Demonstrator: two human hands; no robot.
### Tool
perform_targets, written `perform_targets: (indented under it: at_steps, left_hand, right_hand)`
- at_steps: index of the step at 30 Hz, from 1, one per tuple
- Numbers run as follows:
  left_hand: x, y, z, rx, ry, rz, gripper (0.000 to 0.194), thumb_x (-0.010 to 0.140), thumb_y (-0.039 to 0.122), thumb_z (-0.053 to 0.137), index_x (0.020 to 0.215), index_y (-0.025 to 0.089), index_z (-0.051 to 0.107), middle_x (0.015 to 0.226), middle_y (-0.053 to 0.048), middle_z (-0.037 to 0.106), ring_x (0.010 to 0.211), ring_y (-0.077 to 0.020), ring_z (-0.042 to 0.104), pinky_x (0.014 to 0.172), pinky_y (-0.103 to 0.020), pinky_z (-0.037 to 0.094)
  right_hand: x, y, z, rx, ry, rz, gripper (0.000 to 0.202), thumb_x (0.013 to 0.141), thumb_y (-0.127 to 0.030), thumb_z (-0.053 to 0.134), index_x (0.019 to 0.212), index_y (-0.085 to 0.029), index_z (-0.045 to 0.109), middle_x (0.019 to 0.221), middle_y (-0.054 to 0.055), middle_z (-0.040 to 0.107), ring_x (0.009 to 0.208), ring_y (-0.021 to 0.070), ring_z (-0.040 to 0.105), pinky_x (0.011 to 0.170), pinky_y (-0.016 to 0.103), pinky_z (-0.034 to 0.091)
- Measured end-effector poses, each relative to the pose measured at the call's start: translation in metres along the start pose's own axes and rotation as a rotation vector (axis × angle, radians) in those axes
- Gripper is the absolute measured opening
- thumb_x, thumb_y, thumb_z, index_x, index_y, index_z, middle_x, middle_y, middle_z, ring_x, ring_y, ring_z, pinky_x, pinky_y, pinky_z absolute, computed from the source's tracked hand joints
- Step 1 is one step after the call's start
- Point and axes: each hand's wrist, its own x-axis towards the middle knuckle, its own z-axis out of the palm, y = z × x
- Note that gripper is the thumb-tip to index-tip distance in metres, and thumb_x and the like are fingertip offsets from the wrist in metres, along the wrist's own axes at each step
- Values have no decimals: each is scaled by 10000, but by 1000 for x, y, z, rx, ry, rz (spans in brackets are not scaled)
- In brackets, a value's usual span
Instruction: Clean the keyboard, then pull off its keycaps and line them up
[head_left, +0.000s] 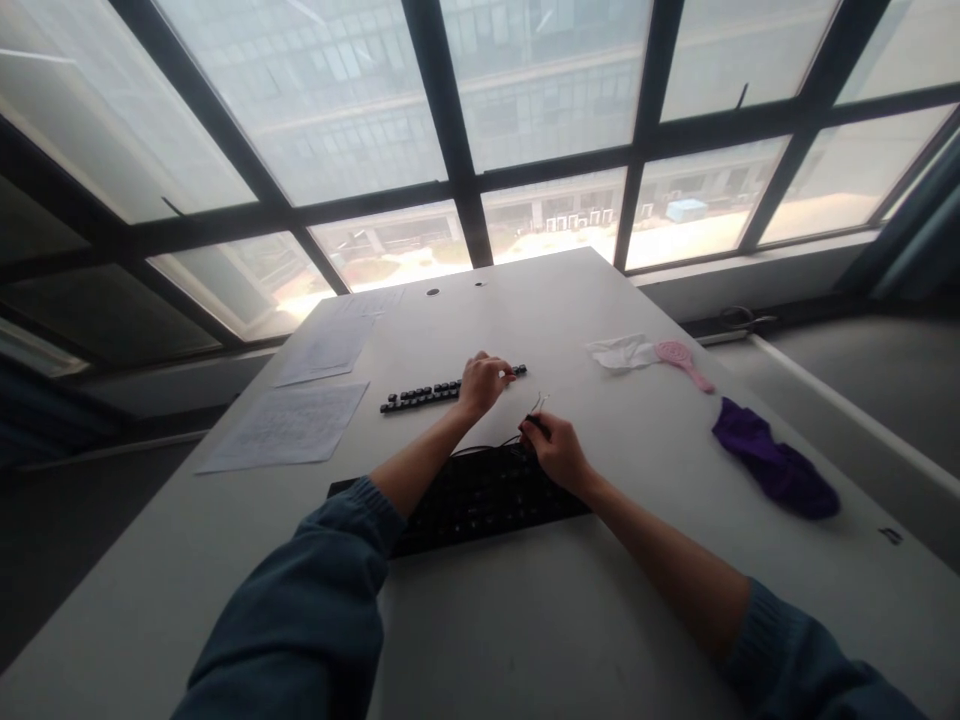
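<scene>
A black keyboard (480,500) lies near the table's front, partly under my forearms, with a thin cable along its far edge. Beyond it, loose black keycaps (420,397) stand in two rows. My left hand (485,382) is over the right part of these rows, fingers pinched together at the keycaps; whatever is between the fingertips is too small to name. Above the keyboard's far right edge, my right hand (553,445) is closed on a small dark tool (538,425) with thin wire prongs pointing away from me.
Printed papers (289,428) lie on the left of the white table (480,640). To the right are a white tissue (622,352), a pink hairbrush (679,358) and a purple cloth (776,465). Windows rise behind the table's far edge.
</scene>
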Motion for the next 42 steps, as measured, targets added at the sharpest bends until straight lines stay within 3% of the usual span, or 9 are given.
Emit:
perform_targets:
  at_steps: [8,15,22,34,38,42]
  left_hand:
    - [-2,-8,22,-4,-6,-6,41,830,263,741,816,242,774,924,-54,760,964,-282,528,896,-426,395]
    - [-3,-13,25,58,-46,8,95,863,265,688,834,229,771,947,-68,752,989,-292,523,896,-440,387]
    - [-4,-17,27,53,6,27,60,846,226,705,834,216,763,994,-80,713,1023,-284,514,909,-435,398]
    - [-9,-3,-8,70,59,17,99,860,180,670,883,214,761,1023,-83,685,1017,-280,523,910,-421,426]
    - [-30,11,-25,45,44,1,159,894,176,605,917,209,759,986,-78,697,968,-258,543,886,-398,443]
    - [-67,32,-44,-20,25,32,173,912,192,579,948,205,748,982,-60,703,948,-230,567,920,-386,449]
  right_hand:
    - [1,-2,-1,0,-6,5,220,932,-348,544,810,-197,647,692,30,673,654,183,622,648,279,475]
    - [1,0,0,12,-1,17,222,929,-357,555,820,-189,650,697,30,675,654,177,618,636,274,473]
    - [1,5,1,43,-2,27,236,928,-371,559,791,-196,638,714,36,680,668,181,630,641,274,490]
    - [2,9,1,102,55,22,256,923,-418,567,847,-189,652,721,41,678,641,176,616,612,273,495]
    - [2,9,2,98,73,-9,261,928,-421,558,871,-187,660,745,48,687,670,182,628,643,281,505]
    - [2,1,0,-4,53,-59,224,927,-381,553,867,-196,665,762,43,694,703,190,640,685,287,500]
